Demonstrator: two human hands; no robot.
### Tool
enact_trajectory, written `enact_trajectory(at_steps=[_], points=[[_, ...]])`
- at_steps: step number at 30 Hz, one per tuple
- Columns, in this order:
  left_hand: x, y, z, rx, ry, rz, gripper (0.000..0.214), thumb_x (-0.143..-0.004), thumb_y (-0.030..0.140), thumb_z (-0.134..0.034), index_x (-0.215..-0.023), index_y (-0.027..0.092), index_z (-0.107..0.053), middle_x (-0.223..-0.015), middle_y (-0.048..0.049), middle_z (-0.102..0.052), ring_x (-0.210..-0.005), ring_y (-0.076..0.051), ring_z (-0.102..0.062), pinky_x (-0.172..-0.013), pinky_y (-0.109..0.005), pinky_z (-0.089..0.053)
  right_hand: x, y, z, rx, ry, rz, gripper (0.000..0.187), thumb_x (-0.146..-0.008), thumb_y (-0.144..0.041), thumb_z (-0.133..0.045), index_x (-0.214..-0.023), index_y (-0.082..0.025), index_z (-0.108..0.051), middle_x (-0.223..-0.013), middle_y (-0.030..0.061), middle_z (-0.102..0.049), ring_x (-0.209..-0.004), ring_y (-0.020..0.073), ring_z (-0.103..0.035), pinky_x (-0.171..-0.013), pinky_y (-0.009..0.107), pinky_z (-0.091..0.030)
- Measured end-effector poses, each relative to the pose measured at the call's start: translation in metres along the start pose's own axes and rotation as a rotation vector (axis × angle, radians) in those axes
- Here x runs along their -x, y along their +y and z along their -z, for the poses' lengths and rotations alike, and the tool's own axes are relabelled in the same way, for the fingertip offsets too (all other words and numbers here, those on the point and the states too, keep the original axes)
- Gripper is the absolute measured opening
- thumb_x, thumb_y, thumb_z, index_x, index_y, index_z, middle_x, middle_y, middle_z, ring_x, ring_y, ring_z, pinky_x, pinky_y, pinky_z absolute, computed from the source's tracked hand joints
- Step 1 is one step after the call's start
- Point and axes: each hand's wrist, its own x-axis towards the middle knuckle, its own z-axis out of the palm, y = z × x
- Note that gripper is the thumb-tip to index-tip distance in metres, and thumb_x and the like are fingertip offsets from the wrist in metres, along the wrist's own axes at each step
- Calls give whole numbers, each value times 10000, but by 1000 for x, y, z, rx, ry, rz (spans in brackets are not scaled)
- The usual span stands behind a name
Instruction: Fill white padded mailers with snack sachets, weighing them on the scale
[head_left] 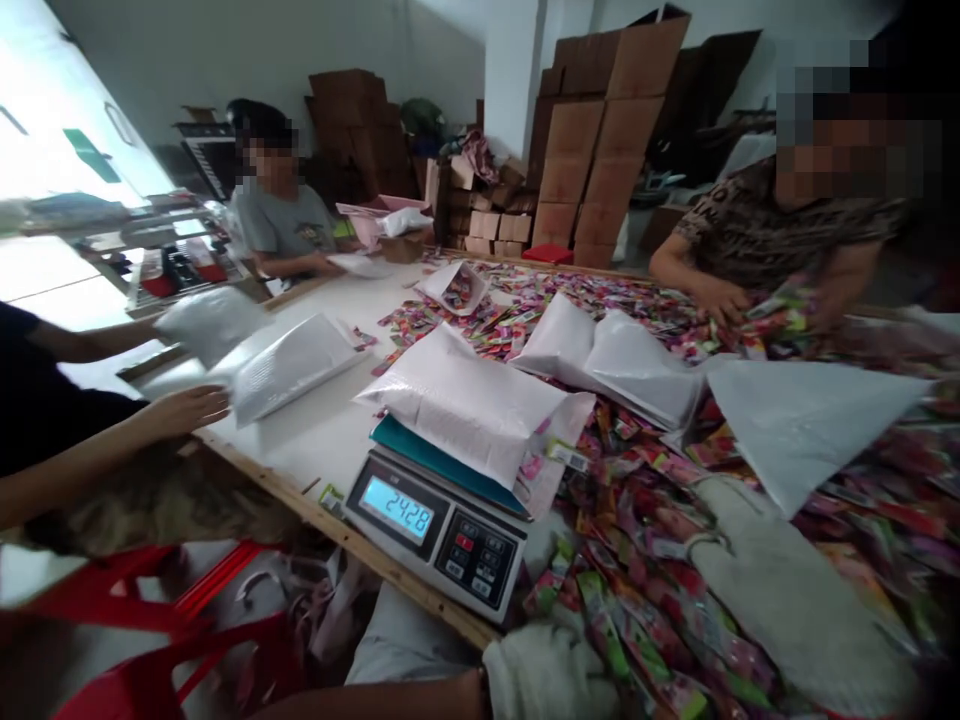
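Note:
My left hand (551,672), in a pale glove, is low beside the scale among small colourful packets (622,640). Its fingers are hidden. My right hand (739,545), also gloved, reaches in from the right over the heap. Its bare fingertips look apart and rest on packets; whether any are gripped is unclear. A digital scale (442,530) reading 2428 stands at the table edge. On its teal plate (397,440) lies a filled white mailer bag (465,400), packets showing at its mouth. Another white bag (814,410) lies beyond my right hand.
More white bags (637,365) and an open filled bag (457,288) lie on the table (315,400). At left, a co-worker's hands (191,408) handle bags. Two other people work at the far side. Red stools (187,660) stand below the edge; cartons (592,150) are stacked behind.

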Motion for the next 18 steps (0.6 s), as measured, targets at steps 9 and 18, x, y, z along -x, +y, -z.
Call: enact_trajectory(at_steps=[9,18], points=[[12,-8,18,2,-17,-105,244,-1007,289,-452,-925,203,-666,-878,12,-677,-808,-170,-656,-551,-305,-391,-61,-93,-26,-251,-58,95,212,-823,-198,-449,-1020,-223,-525,-1198,102,-562,-1084,254,-584,-938,385,-465],[12,-6,40,103,-17,51,199,-984,350,-569,-982,175,-664,-913,-31,-674,-768,-130,-603,-664,-248,-503,-88,-113,-63,-366,-283,62,464,-714,-153,-552,-1172,-189,-614,-1373,117,-555,-1170,256,-594,-935,313,-467]])
